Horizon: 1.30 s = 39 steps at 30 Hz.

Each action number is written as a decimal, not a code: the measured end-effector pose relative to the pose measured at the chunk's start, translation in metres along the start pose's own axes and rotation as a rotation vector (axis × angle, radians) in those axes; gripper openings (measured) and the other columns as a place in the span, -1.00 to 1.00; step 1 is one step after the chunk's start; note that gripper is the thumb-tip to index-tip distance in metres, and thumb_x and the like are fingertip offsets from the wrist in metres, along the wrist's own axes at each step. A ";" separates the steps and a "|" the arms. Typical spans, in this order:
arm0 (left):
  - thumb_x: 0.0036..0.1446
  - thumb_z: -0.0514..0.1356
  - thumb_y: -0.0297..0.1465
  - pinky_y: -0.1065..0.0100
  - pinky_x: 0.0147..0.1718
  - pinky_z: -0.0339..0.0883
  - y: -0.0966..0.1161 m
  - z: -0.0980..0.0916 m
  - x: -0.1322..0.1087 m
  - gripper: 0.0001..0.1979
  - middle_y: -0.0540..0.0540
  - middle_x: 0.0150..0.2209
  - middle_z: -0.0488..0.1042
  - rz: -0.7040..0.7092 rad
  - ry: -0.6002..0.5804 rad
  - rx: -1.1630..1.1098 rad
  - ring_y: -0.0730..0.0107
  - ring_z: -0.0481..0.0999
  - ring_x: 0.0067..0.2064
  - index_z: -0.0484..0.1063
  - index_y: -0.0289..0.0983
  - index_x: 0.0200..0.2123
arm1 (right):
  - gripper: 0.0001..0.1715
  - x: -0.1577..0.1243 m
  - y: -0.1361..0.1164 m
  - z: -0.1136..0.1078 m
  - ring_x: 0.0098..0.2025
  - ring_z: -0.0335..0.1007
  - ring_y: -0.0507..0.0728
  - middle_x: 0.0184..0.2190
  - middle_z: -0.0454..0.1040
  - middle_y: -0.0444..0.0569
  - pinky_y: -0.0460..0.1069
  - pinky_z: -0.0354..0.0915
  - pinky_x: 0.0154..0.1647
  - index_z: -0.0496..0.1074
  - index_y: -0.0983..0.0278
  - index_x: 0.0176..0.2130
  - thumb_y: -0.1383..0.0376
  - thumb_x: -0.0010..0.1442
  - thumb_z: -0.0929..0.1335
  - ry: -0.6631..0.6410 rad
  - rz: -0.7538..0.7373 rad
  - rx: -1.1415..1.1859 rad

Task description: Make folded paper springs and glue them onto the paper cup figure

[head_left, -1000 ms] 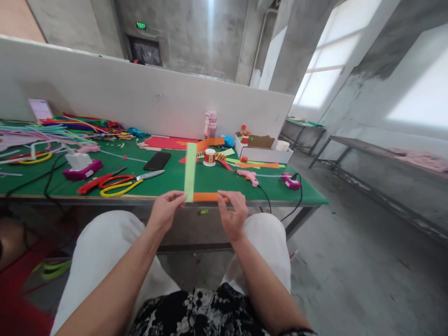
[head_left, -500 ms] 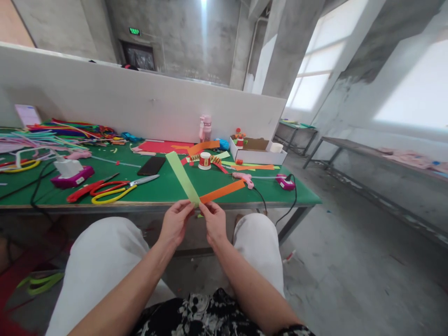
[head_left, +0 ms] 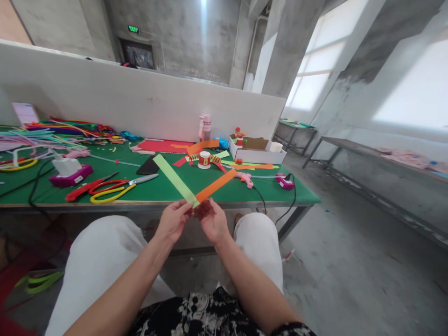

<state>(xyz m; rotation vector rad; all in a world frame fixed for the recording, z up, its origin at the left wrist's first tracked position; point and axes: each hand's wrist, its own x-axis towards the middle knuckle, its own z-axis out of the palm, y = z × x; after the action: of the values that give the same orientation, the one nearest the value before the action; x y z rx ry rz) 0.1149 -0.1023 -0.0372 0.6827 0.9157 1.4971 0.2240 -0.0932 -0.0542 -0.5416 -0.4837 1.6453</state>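
A light green paper strip (head_left: pixel 174 179) and an orange paper strip (head_left: pixel 217 185) meet at their lower ends in a V, held just off the table's front edge. My left hand (head_left: pixel 173 221) pinches the joined ends, mostly at the green one. With its palm turned partly upward, my right hand (head_left: pixel 213 222) has its fingers closed at the base of the orange strip; its fingertips are partly hidden behind the paper. Beyond the strips stands a small red and white paper cup (head_left: pixel 204 159) with folded red and yellow paper arms beside it.
On the green table (head_left: pixel 168 190) lie red-and-yellow-handled scissors (head_left: pixel 121 187), a red-handled cutter (head_left: pixel 89 188), a black phone (head_left: pixel 147 165) and a pink glue gun (head_left: pixel 244 178). A purple power socket (head_left: pixel 72 176), a white box (head_left: pixel 257 153) and a pink bottle (head_left: pixel 205 128) stand farther around.
The V of strips has opened wider: the green strip has swung left and lower, the orange one steeper. My right hand has turned its palm upward, and its thumb has left the front of the joint.
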 end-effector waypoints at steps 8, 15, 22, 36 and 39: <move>-0.45 0.51 -0.34 0.48 -0.54 0.25 0.010 -0.007 0.000 -0.65 -0.04 -0.58 0.49 -0.075 -0.146 0.093 0.53 0.39 -0.55 0.49 -0.36 -0.57 | -0.82 -0.002 -0.002 -0.001 -0.54 0.26 -0.02 -0.58 0.45 -0.20 -0.07 0.33 -0.35 0.47 0.27 -0.48 0.29 -0.09 0.53 -0.137 0.084 -0.115; -0.48 0.47 -0.40 0.52 -0.61 0.17 0.011 -0.006 -0.002 -0.70 0.05 -0.67 0.42 -0.063 -0.093 0.135 0.58 0.33 -0.63 0.43 -0.32 -0.63 | -0.80 -0.003 0.004 -0.003 -0.51 0.30 -0.02 -0.54 0.46 -0.20 -0.10 0.32 -0.39 0.45 0.24 -0.49 0.33 -0.15 0.53 -0.095 0.082 -0.162; -0.45 0.34 -0.41 0.51 -0.64 0.14 0.011 -0.005 -0.004 -0.80 0.04 -0.68 0.42 -0.067 -0.029 0.111 0.55 0.32 -0.65 0.42 -0.31 -0.64 | -0.69 -0.004 0.006 -0.003 -0.49 0.31 -0.06 -0.50 0.45 -0.24 -0.14 0.31 -0.42 0.45 0.24 -0.44 0.19 -0.13 0.57 -0.042 0.052 -0.191; -0.46 0.27 -0.46 0.48 -0.62 0.17 0.014 0.000 -0.008 -0.85 0.02 -0.67 0.45 -0.063 -0.041 0.100 0.51 0.34 -0.63 0.46 -0.30 -0.62 | -0.69 -0.004 0.008 -0.001 -0.54 0.27 -0.06 -0.55 0.46 -0.20 -0.12 0.31 -0.43 0.50 0.28 -0.49 0.19 -0.21 0.58 0.033 -0.041 -0.270; -0.45 0.28 -0.46 0.47 -0.62 0.17 0.014 -0.002 -0.008 -0.84 -0.01 -0.66 0.46 -0.063 -0.054 0.103 0.50 0.35 -0.62 0.48 -0.31 -0.60 | -0.72 -0.004 0.008 -0.001 -0.53 0.28 -0.05 -0.54 0.48 -0.18 -0.11 0.30 -0.42 0.52 0.28 -0.48 0.20 -0.20 0.57 0.057 -0.083 -0.307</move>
<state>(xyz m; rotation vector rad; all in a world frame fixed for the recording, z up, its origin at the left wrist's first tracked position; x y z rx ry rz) 0.1073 -0.1102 -0.0255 0.7588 0.9698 1.3770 0.2182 -0.0980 -0.0594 -0.7831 -0.7129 1.4809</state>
